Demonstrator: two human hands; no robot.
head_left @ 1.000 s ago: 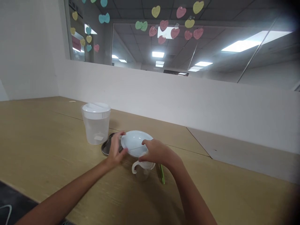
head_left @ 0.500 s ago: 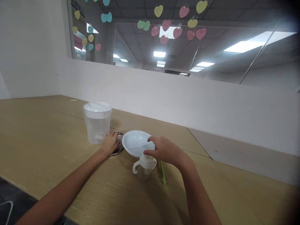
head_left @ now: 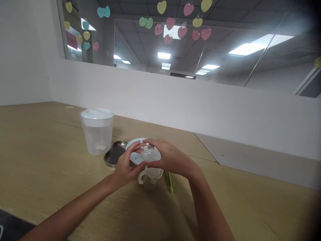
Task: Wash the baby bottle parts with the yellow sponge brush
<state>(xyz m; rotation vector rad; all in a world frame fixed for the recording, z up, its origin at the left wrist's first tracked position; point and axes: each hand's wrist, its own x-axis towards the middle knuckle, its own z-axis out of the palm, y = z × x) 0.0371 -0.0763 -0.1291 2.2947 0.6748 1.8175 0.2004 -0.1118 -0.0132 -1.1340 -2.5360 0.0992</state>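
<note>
A clear domed bottle cap (head_left: 149, 153) is held between both hands just above the mouth of a baby bottle (head_left: 149, 182) with two white handles. My left hand (head_left: 126, 165) grips the cap's left side, fingertips behind and thumb in front. On the other side my right hand (head_left: 170, 156) curls its fingers and thumb around the cap. Whether the cap touches the bottle's neck I cannot tell, since the hands cover the join. Behind the hands lies a white plate (head_left: 134, 143), partly hidden. A thin green strip-like tool (head_left: 170, 183) lies right of the bottle.
A shiny metal tray (head_left: 114, 154) lies left of the plate. Behind it stands a clear plastic pitcher (head_left: 98, 135) with a white lid. The wooden table (head_left: 62, 160) meets a white wall (head_left: 150, 90) at the back, below a window with paper hearts.
My left hand has left the metal tray and moved right to the bottle, bringing the clear cap from there. My right hand has closed in on the cap. The view has shifted slightly right.
</note>
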